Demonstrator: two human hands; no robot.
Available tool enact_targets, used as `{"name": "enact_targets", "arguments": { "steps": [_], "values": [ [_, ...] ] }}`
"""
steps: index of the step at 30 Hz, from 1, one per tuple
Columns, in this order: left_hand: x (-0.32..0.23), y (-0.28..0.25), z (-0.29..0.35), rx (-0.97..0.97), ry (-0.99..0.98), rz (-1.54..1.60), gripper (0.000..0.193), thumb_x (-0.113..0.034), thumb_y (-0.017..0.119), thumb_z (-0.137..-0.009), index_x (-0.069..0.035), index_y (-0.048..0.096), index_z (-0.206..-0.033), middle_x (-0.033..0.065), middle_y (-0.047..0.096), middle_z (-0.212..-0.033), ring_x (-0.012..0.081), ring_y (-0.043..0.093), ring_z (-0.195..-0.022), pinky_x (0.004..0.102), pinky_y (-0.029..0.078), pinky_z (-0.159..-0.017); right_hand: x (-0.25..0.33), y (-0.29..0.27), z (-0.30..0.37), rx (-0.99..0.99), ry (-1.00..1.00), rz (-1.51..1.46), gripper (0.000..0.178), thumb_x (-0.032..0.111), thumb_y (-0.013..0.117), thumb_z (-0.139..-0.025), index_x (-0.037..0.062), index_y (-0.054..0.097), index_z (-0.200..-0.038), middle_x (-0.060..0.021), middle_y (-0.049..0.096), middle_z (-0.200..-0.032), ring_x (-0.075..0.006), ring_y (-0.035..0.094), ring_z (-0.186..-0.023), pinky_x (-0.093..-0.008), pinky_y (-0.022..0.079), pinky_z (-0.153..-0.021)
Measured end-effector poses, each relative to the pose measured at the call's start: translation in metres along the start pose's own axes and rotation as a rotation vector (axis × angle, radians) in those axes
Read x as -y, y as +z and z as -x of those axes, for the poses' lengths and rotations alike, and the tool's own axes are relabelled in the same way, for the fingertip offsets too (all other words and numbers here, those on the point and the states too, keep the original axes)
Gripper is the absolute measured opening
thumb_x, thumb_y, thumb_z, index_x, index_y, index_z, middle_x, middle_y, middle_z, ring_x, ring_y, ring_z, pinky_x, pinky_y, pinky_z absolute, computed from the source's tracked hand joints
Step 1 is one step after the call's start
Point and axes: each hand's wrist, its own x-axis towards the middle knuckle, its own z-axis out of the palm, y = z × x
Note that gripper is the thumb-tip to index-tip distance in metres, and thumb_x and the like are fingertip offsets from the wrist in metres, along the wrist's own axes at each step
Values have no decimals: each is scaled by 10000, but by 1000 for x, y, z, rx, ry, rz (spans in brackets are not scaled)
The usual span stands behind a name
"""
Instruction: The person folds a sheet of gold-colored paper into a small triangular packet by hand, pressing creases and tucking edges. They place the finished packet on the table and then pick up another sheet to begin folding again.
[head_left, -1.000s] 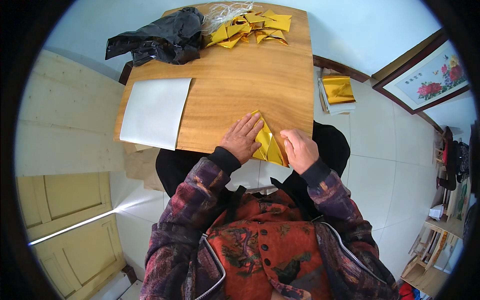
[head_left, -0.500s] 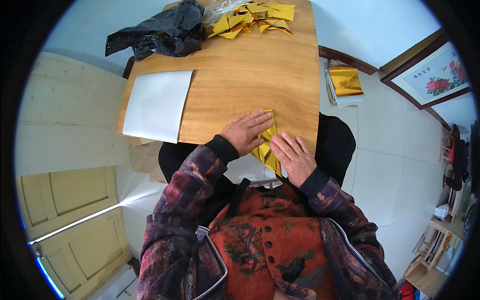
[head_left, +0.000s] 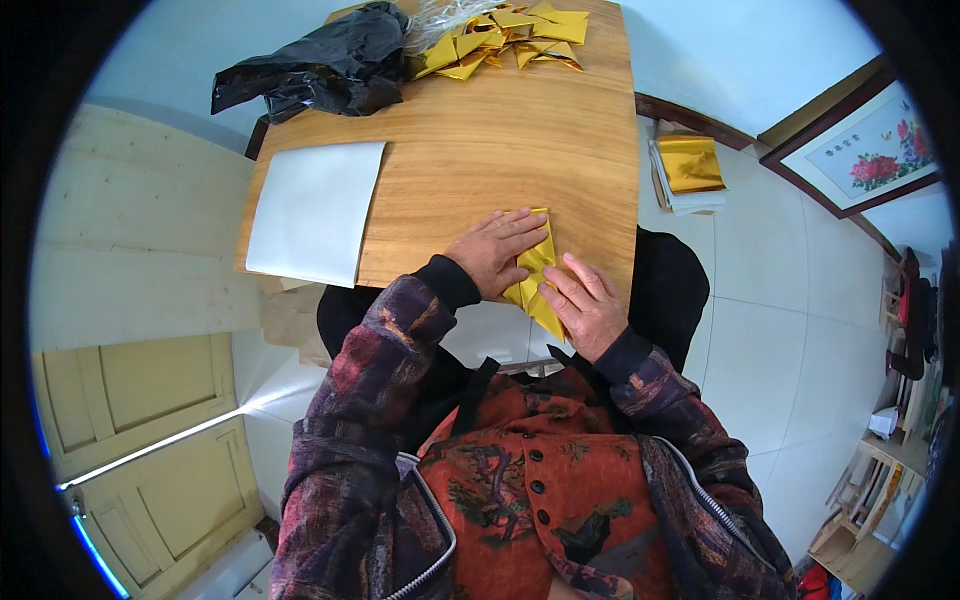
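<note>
A strip of folded gold foil paper [head_left: 537, 262] lies at the table's near edge, its pointed lower end sticking out past the edge. My left hand [head_left: 492, 250] rests flat across its upper left part, fingers stretched out and pointing right. On the strip's right side, my right hand [head_left: 588, 305] touches it with the fingertips, the fingers extended and somewhat apart. Neither hand is wrapped round the paper. Parts of the strip are hidden beneath the fingers.
A stack of white-backed sheets [head_left: 315, 212] lies at the table's left. Folded gold pieces [head_left: 510, 38] are heaped at the far end beside a black plastic bag [head_left: 320, 62]. On the floor to the right sits a pile of gold and white paper [head_left: 690, 165]. The wooden table [head_left: 480, 150] ends just before my lap.
The gold paper and my left hand have shifted slightly away from me. My right hand's fingers have slid a little along the strip and bent slightly.
</note>
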Motion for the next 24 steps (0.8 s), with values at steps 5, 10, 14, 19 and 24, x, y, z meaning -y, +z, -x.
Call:
{"name": "enact_targets", "arguments": {
  "steps": [5, 10, 14, 19, 24],
  "values": [
    [-1, -8, 2, 68, 12, 12, 748, -288, 695, -810, -125, 381, -1468, 96, 319, -1553, 290, 263, -1446, 489, 202, -1170, 0, -1, 3, 32, 24, -4, 311, 167, 590, -848, 141, 674, -1146, -1, 563, -1332, -261, 401, -1354, -467, 372, -1058],
    [-3, -13, 1, 108, 14, -15, 799, -314, 697, -806, -135, 332, -1494, 90, 287, -1569, 289, 250, -1452, 487, 188, -1175, 1, -4, 2, 37, 27, 19, 300, 167, 591, -854, 145, 678, -1139, 4, 577, -1318, -264, 405, -1354, -474, 363, -1065],
    [-4, -14, 2, 118, 13, -31, 822, -324, 698, -805, -144, 306, -1505, 79, 273, -1577, 281, 236, -1459, 487, 185, -1176, 2, -6, 1, 21, 27, 13, 281, 174, 607, -845, 139, 684, -1113, 8, 607, -1271, -260, 446, -1323, -469, 374, -1055],
    [-4, -14, 2, 144, 4, -52, 824, -346, 688, -813, -151, 295, -1510, 66, 256, -1585, 274, 224, -1464, 485, 182, -1178, 0, -6, -4, -48, 47, -103, 260, 134, 654, -805, 123, 697, -1061, 10, 659, -1174, -265, 500, -1271, -443, 420, -1017],
    [-5, -15, 3, 135, 10, -63, 810, -343, 675, -822, -151, 294, -1511, 59, 245, -1590, 267, 224, -1465, 485, 184, -1178, 0, -9, -13, -63, 143, -294, 231, 44, 687, -762, 94, 693, -988, -19, 701, -1040, -288, 558, -1181, -404, 454, -975]
  ]
}}
